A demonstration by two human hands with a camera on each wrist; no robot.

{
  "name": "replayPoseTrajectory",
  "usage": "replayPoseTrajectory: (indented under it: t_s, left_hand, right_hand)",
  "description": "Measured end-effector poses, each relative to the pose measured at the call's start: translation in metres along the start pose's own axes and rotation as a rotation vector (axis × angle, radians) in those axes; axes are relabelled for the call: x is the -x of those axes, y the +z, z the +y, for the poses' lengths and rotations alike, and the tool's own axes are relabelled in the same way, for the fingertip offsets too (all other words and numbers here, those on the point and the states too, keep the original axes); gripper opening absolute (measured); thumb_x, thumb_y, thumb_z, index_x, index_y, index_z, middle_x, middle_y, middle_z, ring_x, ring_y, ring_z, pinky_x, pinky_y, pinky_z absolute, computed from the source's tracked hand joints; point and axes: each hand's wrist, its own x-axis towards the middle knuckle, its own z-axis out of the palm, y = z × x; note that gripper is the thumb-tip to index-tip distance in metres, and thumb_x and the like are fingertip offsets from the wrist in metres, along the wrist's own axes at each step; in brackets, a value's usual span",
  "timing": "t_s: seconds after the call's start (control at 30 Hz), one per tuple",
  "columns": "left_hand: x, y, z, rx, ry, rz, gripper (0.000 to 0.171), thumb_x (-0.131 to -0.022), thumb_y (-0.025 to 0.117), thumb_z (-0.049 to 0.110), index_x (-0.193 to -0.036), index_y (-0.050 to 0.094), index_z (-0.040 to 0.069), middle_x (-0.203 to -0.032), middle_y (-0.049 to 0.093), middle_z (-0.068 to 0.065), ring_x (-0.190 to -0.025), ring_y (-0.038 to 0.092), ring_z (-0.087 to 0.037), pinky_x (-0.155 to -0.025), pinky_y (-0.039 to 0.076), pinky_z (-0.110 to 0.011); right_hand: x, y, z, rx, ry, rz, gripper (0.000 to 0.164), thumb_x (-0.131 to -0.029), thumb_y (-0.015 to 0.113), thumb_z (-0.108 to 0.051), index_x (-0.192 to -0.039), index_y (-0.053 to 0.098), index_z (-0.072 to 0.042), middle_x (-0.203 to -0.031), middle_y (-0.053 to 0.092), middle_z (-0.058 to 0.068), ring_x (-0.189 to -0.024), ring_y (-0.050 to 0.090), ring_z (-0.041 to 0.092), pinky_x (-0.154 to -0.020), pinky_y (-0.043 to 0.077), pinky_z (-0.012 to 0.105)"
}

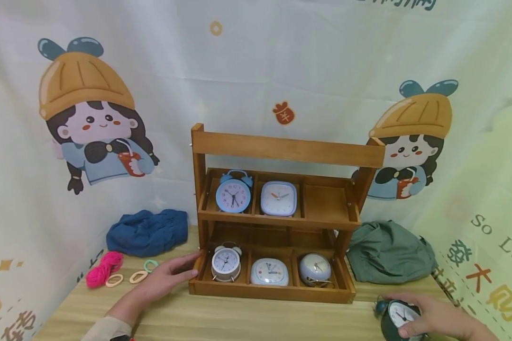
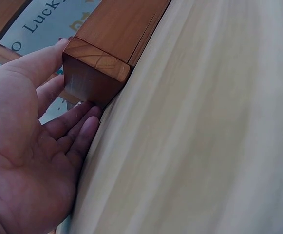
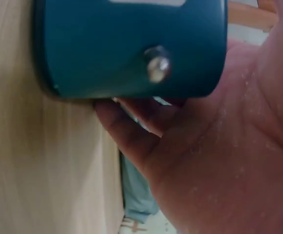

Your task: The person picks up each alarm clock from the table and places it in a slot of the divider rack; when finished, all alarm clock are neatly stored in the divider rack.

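Note:
My right hand (image 1: 437, 315) grips a dark green twin-bell alarm clock (image 1: 390, 327) at the table's front right, thumb across its white dial. In the right wrist view the clock's teal casing (image 3: 97, 53) shows close up, with a small metal foot. My left hand (image 1: 164, 278) touches the lower left end of a two-tier wooden shelf (image 1: 273, 292), its fingers extended along the side. On the upper tier stand a blue twin-bell clock (image 1: 233, 195) and a square white clock (image 1: 278, 199). The lower tier holds a white twin-bell clock (image 1: 226, 264), an oval-faced clock (image 1: 269, 272) and a round lavender clock (image 1: 315, 270).
Blue cloth (image 1: 147, 232) lies left of the shelf, and green cloth (image 1: 392, 253) on its right. Pink yarn (image 1: 104, 270) and several small rings, one of them a pale ring (image 1: 114, 280), are at the table's left. A printed curtain (image 1: 239, 94) hangs behind.

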Motion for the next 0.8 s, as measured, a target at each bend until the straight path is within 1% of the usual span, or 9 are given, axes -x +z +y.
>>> replayPoseTrajectory:
  t_s: [0.07,0.1,0.13,0.23,0.33,0.43,0.6,0.73,0.8]
  left_hand:
    - [0.001,0.001,-0.001,0.004,0.003,0.005,0.062,-0.111,0.072,0.034,-0.166,0.055,0.011,-0.170,0.050,-0.019,-0.158,0.042,-0.045,-0.123,0.039,-0.055]
    - [0.001,0.001,-0.002,0.005,0.006,0.005,0.062,-0.111,0.072,0.034,-0.166,0.055,0.010,-0.170,0.050,-0.019,-0.158,0.042,-0.045,-0.123,0.038,-0.056]
    - [0.001,0.001,-0.003,0.004,0.007,0.003,0.062,-0.111,0.071,0.035,-0.166,0.054,0.011,-0.170,0.050,-0.018,-0.159,0.041,-0.044,-0.124,0.038,-0.056]
    - [0.001,0.001,-0.005,0.002,0.003,0.003,0.062,-0.112,0.071,0.036,-0.166,0.054,0.012,-0.170,0.050,-0.017,-0.159,0.042,-0.043,-0.124,0.038,-0.057]
    - [0.001,0.000,-0.006,0.002,-0.003,0.005,0.063,-0.112,0.071,0.037,-0.167,0.054,0.013,-0.170,0.050,-0.017,-0.159,0.041,-0.043,-0.125,0.037,-0.058]
    - [0.001,0.001,-0.007,0.009,-0.006,0.008,0.063,-0.111,0.072,0.036,-0.166,0.054,0.013,-0.170,0.049,-0.016,-0.159,0.041,-0.043,-0.125,0.037,-0.059]
    - [0.002,0.002,-0.006,0.022,0.005,0.003,0.062,-0.111,0.072,0.034,-0.166,0.054,0.011,-0.171,0.049,-0.018,-0.159,0.040,-0.045,-0.124,0.038,-0.059]
    - [0.002,0.001,-0.005,0.020,0.009,0.009,0.062,-0.111,0.072,0.034,-0.166,0.055,0.011,-0.170,0.049,-0.018,-0.159,0.041,-0.045,-0.125,0.037,-0.060]
    - [0.001,0.001,-0.005,0.015,0.013,0.013,0.062,-0.111,0.072,0.034,-0.166,0.055,0.011,-0.170,0.049,-0.018,-0.159,0.041,-0.045,-0.125,0.037,-0.062]
  right_hand:
    - [0.003,-0.001,0.004,-0.041,0.003,-0.032,0.065,-0.109,0.073,-0.011,-0.164,0.045,0.009,-0.156,0.061,-0.008,-0.130,0.055,-0.006,-0.096,0.050,0.023]
    - [0.004,-0.002,0.006,-0.063,0.013,-0.046,0.066,-0.110,0.072,-0.013,-0.166,0.044,0.008,-0.156,0.060,-0.014,-0.131,0.055,-0.007,-0.097,0.050,0.024]
    - [0.005,-0.002,0.007,-0.091,0.034,-0.054,0.069,-0.110,0.073,-0.016,-0.167,0.042,0.007,-0.155,0.060,-0.016,-0.131,0.056,-0.004,-0.097,0.050,0.025]
    - [0.008,-0.002,0.010,-0.169,0.117,-0.060,0.075,-0.109,0.074,-0.021,-0.170,0.038,0.004,-0.156,0.057,-0.003,-0.129,0.060,0.008,-0.095,0.053,0.029]
    - [0.009,-0.001,0.009,-0.198,0.183,-0.049,0.080,-0.108,0.075,-0.021,-0.172,0.034,0.004,-0.158,0.053,0.011,-0.123,0.062,0.018,-0.092,0.055,0.032]
    - [0.010,0.002,0.008,-0.172,0.201,-0.039,0.081,-0.107,0.075,-0.020,-0.172,0.032,0.003,-0.158,0.052,0.014,-0.123,0.062,0.022,-0.091,0.055,0.033]
    - [0.005,0.010,0.006,-0.267,0.260,-0.006,0.083,-0.105,0.075,-0.020,-0.172,0.030,0.002,-0.145,0.057,0.015,-0.122,0.060,0.033,-0.093,0.056,0.043]
    - [-0.003,0.014,0.007,-0.190,0.244,0.058,0.084,-0.102,0.077,-0.019,-0.169,0.033,0.006,-0.138,0.061,0.015,-0.115,0.062,0.032,-0.087,0.057,0.039]
    - [-0.007,0.015,0.006,-0.110,0.226,0.087,0.083,-0.102,0.079,-0.021,-0.166,0.037,0.009,-0.138,0.062,0.014,-0.111,0.062,0.030,-0.084,0.056,0.035]
